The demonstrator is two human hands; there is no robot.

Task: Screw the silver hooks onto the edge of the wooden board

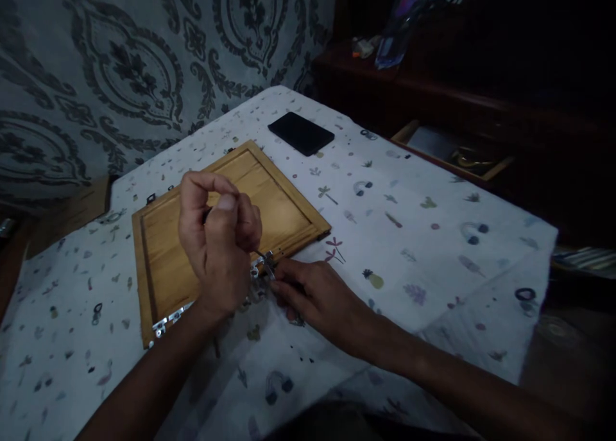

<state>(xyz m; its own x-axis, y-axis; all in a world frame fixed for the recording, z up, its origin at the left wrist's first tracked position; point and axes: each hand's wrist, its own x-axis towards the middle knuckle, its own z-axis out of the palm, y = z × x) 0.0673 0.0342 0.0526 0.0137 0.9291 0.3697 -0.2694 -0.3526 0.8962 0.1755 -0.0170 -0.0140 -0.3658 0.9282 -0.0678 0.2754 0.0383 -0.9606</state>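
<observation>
Holds the left hand (221,219) curled into a fist above the near part of the board (274,200), closed on a dark tool (206,215), mostly hidden by the fingers. Appears to aim a slim shaft from below that fist towards the right-hand hinge (262,263), on the near edge of the board. Pinches the same hinge between thumb and finger of the right hand (312,293), just off that edge, low over the cloth-covered desk (394,216). Rests the board flat on the desk, turned at an angle, with a left-hand hinge (160,324) further along the same edge, near the left forearm. Leaves the phone (301,133) lying beyond the board, apart from both hands. Shows an open drawer (498,169) past the desk's right side.
</observation>
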